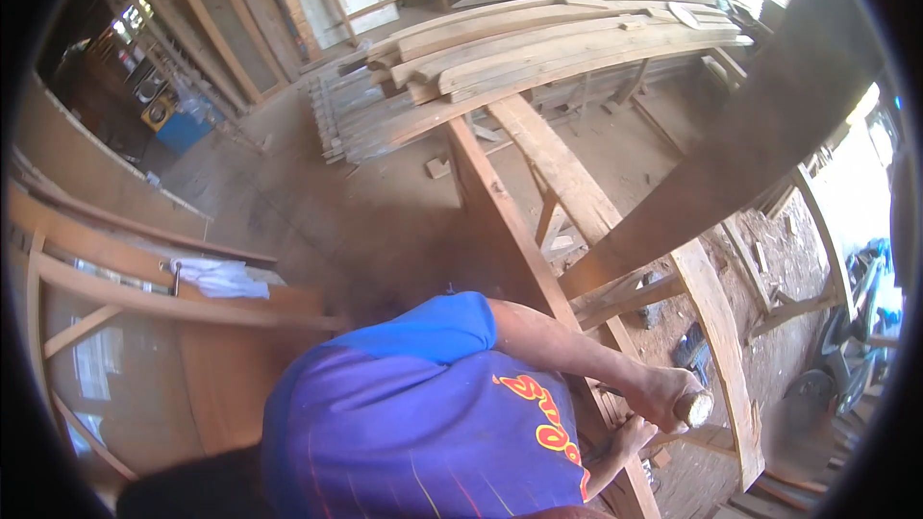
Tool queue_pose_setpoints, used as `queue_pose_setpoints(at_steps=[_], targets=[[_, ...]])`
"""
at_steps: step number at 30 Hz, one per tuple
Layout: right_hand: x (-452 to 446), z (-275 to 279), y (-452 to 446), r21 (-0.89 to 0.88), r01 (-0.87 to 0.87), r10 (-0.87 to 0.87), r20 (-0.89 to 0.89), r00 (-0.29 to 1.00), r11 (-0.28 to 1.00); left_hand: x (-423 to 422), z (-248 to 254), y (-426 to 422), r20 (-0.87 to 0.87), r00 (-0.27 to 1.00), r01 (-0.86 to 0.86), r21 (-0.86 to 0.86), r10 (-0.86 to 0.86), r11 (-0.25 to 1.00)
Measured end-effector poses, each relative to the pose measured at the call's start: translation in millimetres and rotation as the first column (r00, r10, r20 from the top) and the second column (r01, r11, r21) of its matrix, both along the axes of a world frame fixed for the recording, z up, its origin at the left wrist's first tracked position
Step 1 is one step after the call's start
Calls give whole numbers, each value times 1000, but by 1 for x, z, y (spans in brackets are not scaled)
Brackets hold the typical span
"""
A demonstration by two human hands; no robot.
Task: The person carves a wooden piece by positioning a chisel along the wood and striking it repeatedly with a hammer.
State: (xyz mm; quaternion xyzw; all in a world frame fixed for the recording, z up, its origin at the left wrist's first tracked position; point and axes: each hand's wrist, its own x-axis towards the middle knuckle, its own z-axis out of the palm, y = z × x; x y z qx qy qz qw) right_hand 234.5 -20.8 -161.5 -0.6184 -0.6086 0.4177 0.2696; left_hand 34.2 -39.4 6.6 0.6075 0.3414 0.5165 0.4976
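A torso in a purple and blue shirt fills the lower middle, with both arms reaching right. My left hand [661, 396] is closed around a piece of wood with a pale round end [695, 410], above a narrow timber beam [524, 231]. Just below it, my right hand [633, 435] is closed in a fist, close to the same beam. What the right fist grips is hidden. The beam runs diagonally from the stacked boards down past both hands. A wider rough plank [567, 173] lies alongside it.
Long boards [567, 53] are stacked behind. A large blurred brown timber [731, 135] crosses the upper right near the camera. A wooden frame [173, 303] with a white cloth [219, 278] stands left. A dark blue object [690, 351] lies on the ground beyond the beam.
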Motion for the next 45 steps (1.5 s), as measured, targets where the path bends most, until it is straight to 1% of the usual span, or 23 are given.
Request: queue_pose_setpoints(at_steps=[3,6,7,8,9,11,13,15,16,17,18,20,22,24,25,27,29,30,32,34,35,38,45], targets=[[1,-6,4,-93,74,-89,-174,981,993,-12,14,-5,-56,998,4,57,-1,998],[3,5,-9,-52,101,-104,-58,993,994,-18,22,-5,-100,993,65,99,-55,993],[14,-14,1,129,-108,102,50,994,986,-20,21,0,-97,994,59,68,-52,996],[17,-26,-1,216,-198,155,202,967,956,-19,24,0,-93,994,60,39,-57,997],[17,-33,-4,295,-286,174,352,920,912,-20,30,-2,-100,991,87,22,-85,996],[16,-35,-7,341,-285,142,388,911,896,-20,31,-3,-145,984,112,69,-101,991],[1,-11,-15,324,-163,75,267,961,932,-17,23,-3,-193,976,117,88,-98,989],[-13,15,-20,294,-4,-41,149,988,956,-29,29,-3,-167,963,190,-143,-213,971],[-21,25,-23,281,45,-82,124,989,959,-37,42,-2,-142,968,211,33,-205,977],[-26,34,-22,282,84,-120,114,986,956,-35,19,6,-201,962,216,156,-183,964],[-33,53,-23,211,147,-171,101,980,966,-37,23,6,-267,942,216,21,-202,976],[-32,37,-20,115,207,-213,44,976,972,-46,13,9,-278,892,366,-19,-356,930],[-37,38,-17,124,203,-217,111,970,971,-57,-5,23,-266,821,510,-60,-506,858],[-38,41,-17,138,258,-268,54,962,956,-44,-26,44,41,922,385,23,-386,923],[-39,66,-29,90,274,-274,-19,962,957,-41,8,31,51,888,460,-65,-457,886],[-41,61,-26,34,285,-285,6,959,958,-44,5,42,115,818,575,-199,-564,794],[-41,25,-16,149,327,-343,104,933,933,-42,0,45,-119,860,505,70,-496,860],[-41,33,-19,87,330,-341,159,927,940,-42,-22,46,-94,904,427,155,-417,891],[-43,66,-27,29,334,-335,41,941,942,-46,-3,37,-199,883,439,36,-424,898],[-48,67,-28,36,371,-373,63,926,928,-44,28,24,-267,875,392,-98,-404,915],[-48,67,-29,53,379,-382,90,920,924,-41,29,23,-115,886,440,-98,-449,893],[-47,65,-30,86,375,-383,102,918,923,-36,35,18,67,877,480,-185,-476,858],[-43,56,-32,143,391,-406,96,909,909,-29,40,18,26,877,477,-185,-480,859]])
